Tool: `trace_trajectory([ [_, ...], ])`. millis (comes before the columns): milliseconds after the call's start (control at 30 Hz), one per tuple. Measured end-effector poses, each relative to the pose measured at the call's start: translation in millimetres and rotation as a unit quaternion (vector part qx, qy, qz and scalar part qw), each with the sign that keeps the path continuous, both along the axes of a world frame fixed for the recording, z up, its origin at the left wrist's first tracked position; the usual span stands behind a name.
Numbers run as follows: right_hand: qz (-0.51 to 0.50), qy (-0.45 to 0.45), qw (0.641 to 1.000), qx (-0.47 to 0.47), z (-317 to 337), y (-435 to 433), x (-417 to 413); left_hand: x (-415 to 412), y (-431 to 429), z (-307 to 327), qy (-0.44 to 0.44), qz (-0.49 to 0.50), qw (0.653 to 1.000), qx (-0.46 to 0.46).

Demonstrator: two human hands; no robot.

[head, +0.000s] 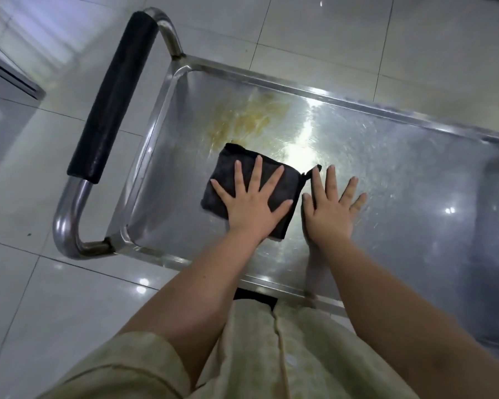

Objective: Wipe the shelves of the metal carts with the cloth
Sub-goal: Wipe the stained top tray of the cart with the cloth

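Two bare hands lie flat on the top shelf (401, 197) of a steel cart (160, 125), seen from above. At far left, the push handle (113, 96), a bent steel tube with a black foam grip, stands off the shelf's short end over the pale tiled floor (26, 283). Just inside that end, toward the far rim (271, 79), a yellowish smear (254, 119) spreads across the metal; it begins just beyond the far edge of the cloth (231, 162) and looks unwiped. The cloth, dark and folded to a rough square, lies on the shelf left of centre. The left hand (252, 205) presses down on it, fingers straight and splayed, palm over its near right corner; nothing is pinched or curled. Immediately to the right, the right hand (329, 217) rests on bare steel, fingers likewise straight and spread, thumb just beside the cloth's right edge; whether it touches the cloth cannot be told. Farther right the shelf runs out of view, showing fine swirl marks and glare but no obvious soiling. Judged from this state, wiping is at an early or middle stage: the stain is not yet cleared, the right part of the shelf gives no clear sign either way, and any lower shelves or other carts are out of view, so most of the task probably lies ahead.
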State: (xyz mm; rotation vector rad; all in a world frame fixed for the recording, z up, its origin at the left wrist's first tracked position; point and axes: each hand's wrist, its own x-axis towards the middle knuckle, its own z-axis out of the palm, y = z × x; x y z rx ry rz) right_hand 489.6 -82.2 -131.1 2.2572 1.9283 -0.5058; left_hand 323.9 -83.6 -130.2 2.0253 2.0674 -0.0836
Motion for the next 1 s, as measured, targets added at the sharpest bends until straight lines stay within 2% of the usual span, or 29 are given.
trace_trajectory([
  [100,0.003,-0.004,1.000,0.022,-6,-6,2,-7,10,-1,0.011,0.011,1.000,-0.013],
  [233,0.005,-0.018,0.999,0.029,-12,-5,4,-57,80,0,0.007,0.075,0.996,-0.039],
  [333,0.007,-0.029,0.999,0.029,-14,-4,4,-82,114,2,0.027,0.079,0.995,-0.046],
  [433,0.008,-0.029,0.999,0.029,-14,-3,4,-49,114,3,0.019,0.091,0.995,-0.039],
  [567,0.006,-0.034,0.999,0.034,-15,-6,6,42,105,4,-0.006,0.020,0.998,-0.055],
  [667,0.004,-0.026,0.999,0.035,-15,-6,8,66,102,4,-0.007,0.000,0.998,-0.058],
  [767,0.006,-0.022,0.999,0.034,-13,-5,7,27,110,1,0.003,-0.013,0.999,-0.035],
  [933,0.006,-0.027,0.999,0.023,-11,-3,5,-109,128,0,0.037,0.111,0.993,-0.028],
  [1000,0.003,-0.031,0.999,0.017,-10,-3,3,-133,127,1,0.058,0.124,0.990,-0.032],
])
